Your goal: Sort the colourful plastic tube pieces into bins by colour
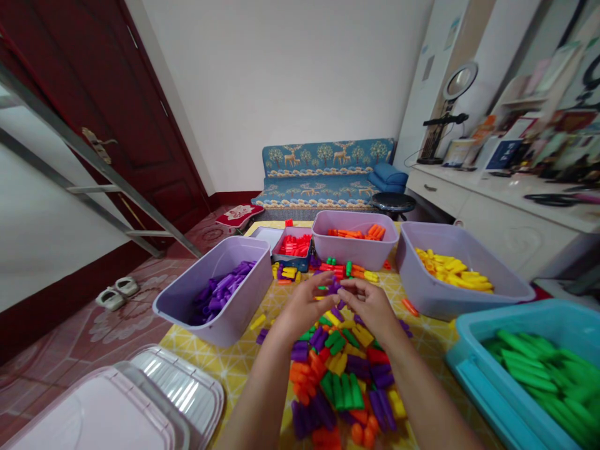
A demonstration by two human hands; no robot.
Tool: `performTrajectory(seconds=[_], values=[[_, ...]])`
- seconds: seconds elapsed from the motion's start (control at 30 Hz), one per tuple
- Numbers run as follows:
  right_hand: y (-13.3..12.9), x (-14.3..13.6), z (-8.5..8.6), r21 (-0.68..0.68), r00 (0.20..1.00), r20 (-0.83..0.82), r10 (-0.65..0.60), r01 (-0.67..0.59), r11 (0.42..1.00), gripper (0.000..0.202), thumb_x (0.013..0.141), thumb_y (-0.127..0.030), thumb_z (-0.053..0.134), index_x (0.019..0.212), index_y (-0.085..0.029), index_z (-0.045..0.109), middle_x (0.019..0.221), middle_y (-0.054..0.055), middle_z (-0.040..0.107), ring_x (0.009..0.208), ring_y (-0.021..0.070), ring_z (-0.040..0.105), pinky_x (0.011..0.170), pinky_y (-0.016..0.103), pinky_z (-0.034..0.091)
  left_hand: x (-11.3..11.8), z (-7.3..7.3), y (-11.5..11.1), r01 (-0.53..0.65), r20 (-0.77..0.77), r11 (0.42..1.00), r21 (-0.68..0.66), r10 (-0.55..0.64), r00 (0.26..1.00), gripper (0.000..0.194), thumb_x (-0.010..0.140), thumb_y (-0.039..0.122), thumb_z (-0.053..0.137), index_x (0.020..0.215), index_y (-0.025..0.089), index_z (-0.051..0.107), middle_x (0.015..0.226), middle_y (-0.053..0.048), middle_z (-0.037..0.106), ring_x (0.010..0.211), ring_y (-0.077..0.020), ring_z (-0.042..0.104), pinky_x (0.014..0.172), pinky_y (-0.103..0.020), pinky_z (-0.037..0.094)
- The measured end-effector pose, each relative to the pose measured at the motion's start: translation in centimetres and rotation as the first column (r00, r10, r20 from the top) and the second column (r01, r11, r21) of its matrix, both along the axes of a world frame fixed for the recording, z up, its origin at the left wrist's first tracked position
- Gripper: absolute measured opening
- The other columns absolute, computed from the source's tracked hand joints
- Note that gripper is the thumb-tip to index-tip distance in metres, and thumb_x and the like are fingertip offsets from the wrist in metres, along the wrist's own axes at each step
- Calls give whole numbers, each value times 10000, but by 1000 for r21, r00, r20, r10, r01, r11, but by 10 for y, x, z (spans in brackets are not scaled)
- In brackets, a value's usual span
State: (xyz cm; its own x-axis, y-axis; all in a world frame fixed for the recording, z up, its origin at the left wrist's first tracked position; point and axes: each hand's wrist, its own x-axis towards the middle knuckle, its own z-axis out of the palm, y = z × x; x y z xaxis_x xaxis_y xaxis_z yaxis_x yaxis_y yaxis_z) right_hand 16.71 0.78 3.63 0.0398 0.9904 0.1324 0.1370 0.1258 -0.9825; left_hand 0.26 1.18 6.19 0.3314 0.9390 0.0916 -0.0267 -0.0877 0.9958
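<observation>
Both my hands reach forward over a loose pile of coloured plastic pieces (344,390) in green, purple, orange, red and yellow. My right hand (370,306) pinches a small purple plastic piece (334,287) at its fingertips. Close by on the left, my left hand (304,306) is curved, with thumb and fingers apart around a gap; its fingertips are near the purple piece, and I cannot tell whether they touch it. The exact shape of that piece is too small to make out. Many pieces in the pile lie joined side by side in short rows.
Around the pile on the yellow tablecloth (237,369) stand a bin of purple pieces (248,315), a tray of red ones (281,257), a bin of orange ones (351,249), a bin of yellow ones (431,305) and a turquoise bin of green ones (473,359). Lids (117,406) lie front left.
</observation>
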Motion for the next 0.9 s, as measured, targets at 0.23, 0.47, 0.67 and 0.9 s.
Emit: performTrajectory(seconds=[0.23,0.47,0.67,0.9], values=[[-8,-4,12,3,999,-35,33,-33,999,306,732,-429,631,911,-180,612,672,8,670,543,147,626,481,240,489,13,0,-9,111,1,993,-44,-111,994,641,721,283,712,1317,178,500,909,-83,711,714,-190,681,656,-297,550],[-16,-7,29,41,1000,-10,15,-15,999,341,750,-453,621,960,-185,634,726,39,696,657,182,656,550,258,499,8,14,-6,-117,174,990,-84,130,976,598,658,283,761,1204,163,547,846,-60,700,635,-172,678,605,-296,573],[-10,1,23,95,992,50,-117,112,989,339,738,-478,625,903,-185,664,771,50,704,707,202,660,621,290,509,-20,23,9,-543,630,822,-170,514,582,358,764,148,643,1093,203,515,937,-36,681,908,-155,695,884,-308,539],[-7,3,16,114,987,44,-151,145,983,301,752,-450,614,899,-192,667,772,51,708,697,203,658,622,290,500,-53,23,21,-746,732,574,-338,659,175,198,773,43,543,934,148,495,1160,-98,582,1190,-141,552,1019,-238,447]])
